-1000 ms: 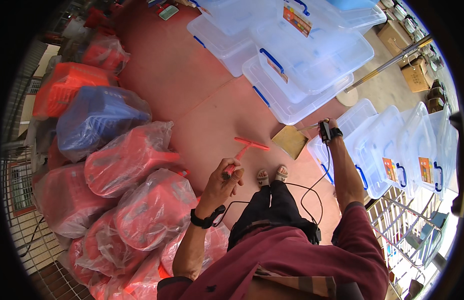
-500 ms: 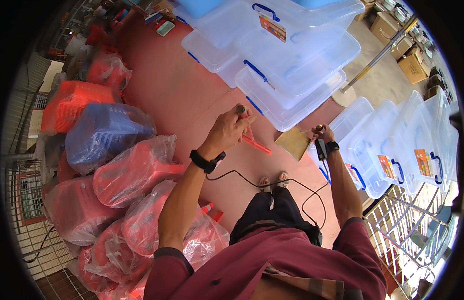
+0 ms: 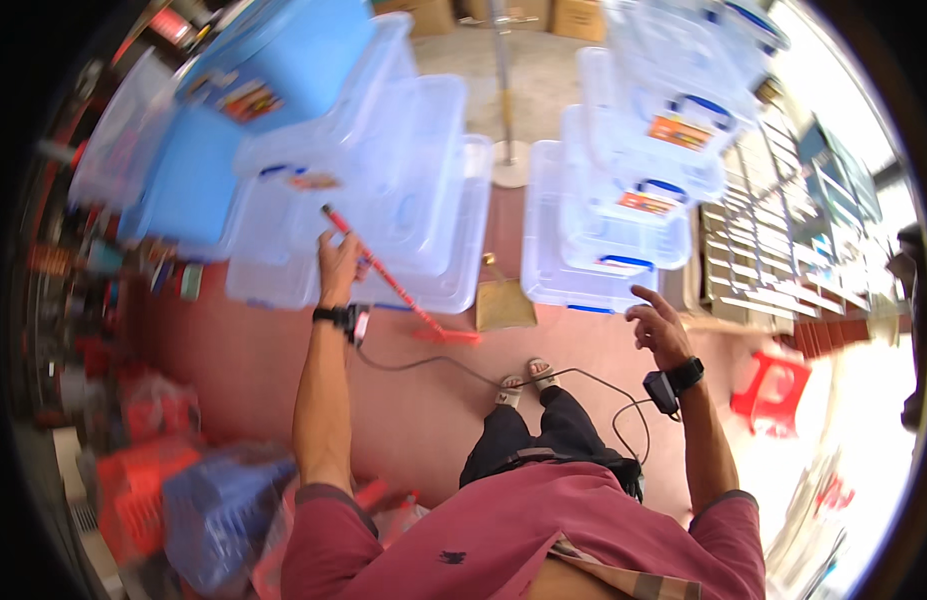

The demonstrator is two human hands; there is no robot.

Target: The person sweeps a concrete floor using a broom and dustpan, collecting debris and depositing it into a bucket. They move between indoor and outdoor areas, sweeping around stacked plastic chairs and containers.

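My left hand (image 3: 339, 270) is beside the upper part of a red broom (image 3: 391, 284), its fingers apart and not wrapped round the stick. Whether a fingertip touches it I cannot tell. The broom slants against stacked clear plastic boxes (image 3: 408, 175), its red head down on the floor. A brass-coloured dustpan (image 3: 505, 306) stands on the floor between two box stacks, its handle upright. My right hand (image 3: 660, 325) hangs open and empty in front of the right stack of clear boxes (image 3: 543, 230), index finger stretched out, other fingers loosely bent.
Blue storage boxes (image 3: 283, 60) stand at the far left. A pole on a round base (image 3: 510, 165) rises between the stacks. Wrapped blue baskets (image 3: 223, 510) lie near left, a red stool (image 3: 771, 393) at the right. A cable (image 3: 433, 360) hangs between my wrists.
My view has swung to the right. The right hand has let go of the dustpan handle and moved right. The left hand has loosened from the broom, which now leans on the boxes.
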